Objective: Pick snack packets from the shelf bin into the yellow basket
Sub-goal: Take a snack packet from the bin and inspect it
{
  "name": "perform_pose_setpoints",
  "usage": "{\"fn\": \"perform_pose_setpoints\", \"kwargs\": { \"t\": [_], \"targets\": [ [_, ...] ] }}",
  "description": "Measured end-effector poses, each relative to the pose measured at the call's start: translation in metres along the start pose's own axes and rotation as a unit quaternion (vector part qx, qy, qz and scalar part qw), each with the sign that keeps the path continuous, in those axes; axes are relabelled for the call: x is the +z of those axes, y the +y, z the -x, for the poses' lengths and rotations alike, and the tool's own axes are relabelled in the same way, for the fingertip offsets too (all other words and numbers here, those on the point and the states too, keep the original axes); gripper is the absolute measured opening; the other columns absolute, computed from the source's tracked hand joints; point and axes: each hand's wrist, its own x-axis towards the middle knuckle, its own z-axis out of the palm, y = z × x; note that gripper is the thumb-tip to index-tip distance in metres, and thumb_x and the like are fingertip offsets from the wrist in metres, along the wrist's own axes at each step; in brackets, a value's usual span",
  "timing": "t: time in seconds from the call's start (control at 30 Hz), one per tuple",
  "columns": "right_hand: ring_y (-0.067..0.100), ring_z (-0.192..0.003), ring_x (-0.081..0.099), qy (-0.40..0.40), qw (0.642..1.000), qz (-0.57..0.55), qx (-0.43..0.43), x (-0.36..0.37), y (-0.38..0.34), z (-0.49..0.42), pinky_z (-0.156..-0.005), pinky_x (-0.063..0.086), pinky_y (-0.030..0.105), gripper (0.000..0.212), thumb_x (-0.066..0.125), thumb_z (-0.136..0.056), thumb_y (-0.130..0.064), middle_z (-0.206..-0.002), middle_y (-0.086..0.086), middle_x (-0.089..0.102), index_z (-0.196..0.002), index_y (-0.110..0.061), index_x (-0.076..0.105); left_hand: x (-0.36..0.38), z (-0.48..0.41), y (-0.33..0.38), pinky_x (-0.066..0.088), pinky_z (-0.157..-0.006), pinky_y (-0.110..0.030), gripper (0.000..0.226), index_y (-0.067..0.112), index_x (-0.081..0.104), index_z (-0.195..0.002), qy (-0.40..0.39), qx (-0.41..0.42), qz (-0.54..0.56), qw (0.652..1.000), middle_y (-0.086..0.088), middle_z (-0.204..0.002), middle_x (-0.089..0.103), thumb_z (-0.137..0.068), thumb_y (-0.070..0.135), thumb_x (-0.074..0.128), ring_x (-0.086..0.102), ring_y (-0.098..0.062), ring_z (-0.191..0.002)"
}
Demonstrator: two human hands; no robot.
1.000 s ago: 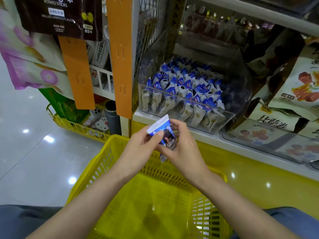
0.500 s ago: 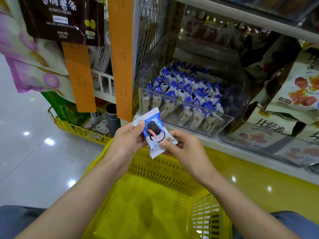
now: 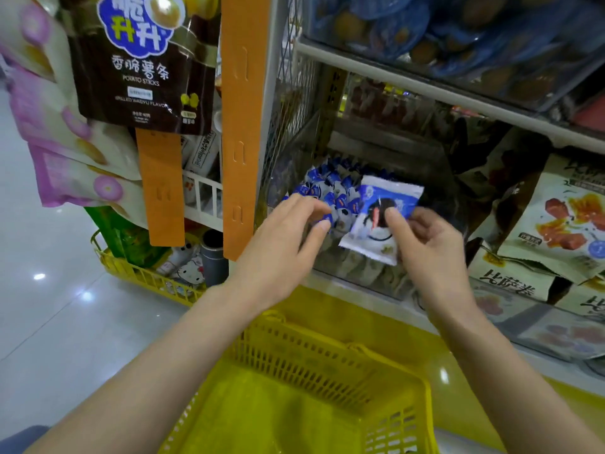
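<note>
Snack packet (image 3: 376, 204) is pinched by the right hand (image 3: 432, 247) at frame centre; the left hand (image 3: 284, 247) is held loose, empty.

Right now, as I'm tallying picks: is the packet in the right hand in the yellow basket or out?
Out. The right hand pinches the snack packet before the shelf bin, above the yellow basket.

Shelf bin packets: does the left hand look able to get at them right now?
Probably yes. The left hand is empty, fingers right at the blue packets in the bin, nothing between them. The right hand pinches one packet off to the side, clear of that path.
</note>
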Motion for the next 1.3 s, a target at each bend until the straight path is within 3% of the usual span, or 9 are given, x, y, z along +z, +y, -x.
{"fn": "perform_pose_setpoints", "kwargs": {
  "t": [0.13,0.33,0.5,0.6,0.7,0.87,1.03,1.2,1.3],
  "targets": [
    [0.029,-0.086,0.066,-0.003,0.997,0.063,0.042,0.002,-0.003,-0.049,-0.082,0.053,0.049,0.013,0.067,-0.083,-0.027,-0.088,0.012,0.068,-0.078,-0.020,0.057,0.007,-0.039,-0.010,0.036,-0.085,-0.027,0.033,0.016,0.054,-0.115,-0.120,0.098,-0.184,0.971,0.000,-0.111,0.055,-0.098,0.036,0.035,0.051,-0.016,-0.101],
    [0.027,-0.076,0.066,-0.087,0.979,0.173,0.066,0.014,0.007,-0.073,-0.078,0.056,0.045,0.023,0.069,-0.082,-0.020,-0.068,0.000,0.055,-0.087,-0.001,0.058,0.013,-0.058,-0.025,0.045,-0.066,-0.032,0.040,0.023,0.054,-0.113,-0.282,0.153,-0.296,0.900,-0.003,-0.101,0.064,-0.097,0.047,0.028,0.060,-0.024,-0.085],
    [0.003,-0.052,0.061,-0.197,0.962,0.177,0.071,0.013,0.000,-0.077,-0.052,0.052,0.016,0.019,0.071,-0.080,-0.027,-0.062,-0.002,0.060,-0.086,-0.012,0.059,0.002,-0.051,-0.039,0.049,-0.071,-0.033,0.042,0.024,0.054,-0.108,-0.236,0.142,-0.295,0.915,0.000,-0.096,0.064,-0.096,0.049,0.023,0.059,-0.021,-0.081],
    [0.001,-0.046,0.056,-0.275,0.924,0.255,0.074,0.019,-0.001,-0.083,-0.056,0.053,0.020,0.030,0.070,-0.081,-0.029,-0.046,-0.007,0.055,-0.066,-0.012,0.051,-0.001,-0.042,-0.044,0.040,-0.084,-0.030,0.038,0.023,0.052,-0.116,-0.198,0.148,-0.290,0.925,0.002,-0.109,0.062,-0.098,0.042,0.024,0.057,-0.018,-0.098],
    [0.004,-0.046,0.052,-0.302,0.890,0.336,0.057,0.030,0.000,-0.085,-0.053,0.045,0.018,0.027,0.068,-0.081,-0.034,-0.057,0.001,0.058,-0.070,-0.013,0.055,-0.004,-0.035,-0.044,0.035,-0.089,-0.028,0.046,0.021,0.050,-0.118,-0.178,0.136,-0.294,0.929,0.002,-0.115,0.059,-0.096,0.041,0.015,0.053,-0.016,-0.105],
    [0.014,-0.057,0.051,-0.293,0.884,0.359,0.061,0.046,0.004,-0.087,-0.058,0.043,0.024,0.032,0.067,-0.081,-0.036,-0.059,0.005,0.051,-0.067,-0.012,0.051,-0.008,-0.018,-0.036,0.031,-0.100,-0.033,0.046,0.017,0.044,-0.129,-0.177,0.110,-0.287,0.935,-0.002,-0.121,0.055,-0.095,0.037,0.021,0.048,-0.022,-0.114],
    [0.013,-0.054,0.042,-0.271,0.829,0.488,0.033,0.053,-0.006,-0.085,-0.047,0.033,0.025,0.035,0.068,-0.080,-0.038,-0.061,0.001,0.043,-0.064,-0.014,0.047,-0.011,-0.005,-0.032,0.027,-0.106,-0.032,0.035,0.014,0.049,-0.125,-0.152,0.082,-0.259,0.950,-0.003,-0.119,0.053,-0.097,0.030,0.035,0.047,-0.022,-0.114],
    [0.015,-0.069,0.054,-0.296,0.860,0.411,0.060,0.056,-0.002,-0.086,-0.070,0.049,0.028,0.037,0.064,-0.083,-0.042,-0.073,0.008,0.064,-0.079,-0.005,0.068,-0.009,-0.003,-0.030,0.016,-0.111,-0.030,0.034,0.015,0.046,-0.128,-0.144,0.067,-0.257,0.953,-0.002,-0.122,0.050,-0.098,0.028,0.038,0.042,-0.021,-0.118],
    [0.009,-0.062,0.059,-0.317,0.880,0.340,0.095,0.050,-0.001,-0.087,-0.067,0.047,0.023,0.039,0.061,-0.086,-0.041,-0.071,0.007,0.069,-0.082,-0.003,0.069,-0.006,-0.002,-0.029,0.011,-0.112,-0.029,0.035,0.016,0.044,-0.129,-0.134,0.061,-0.254,0.956,-0.001,-0.124,0.048,-0.098,0.029,0.036,0.039,-0.021,-0.120]
  ]
}}
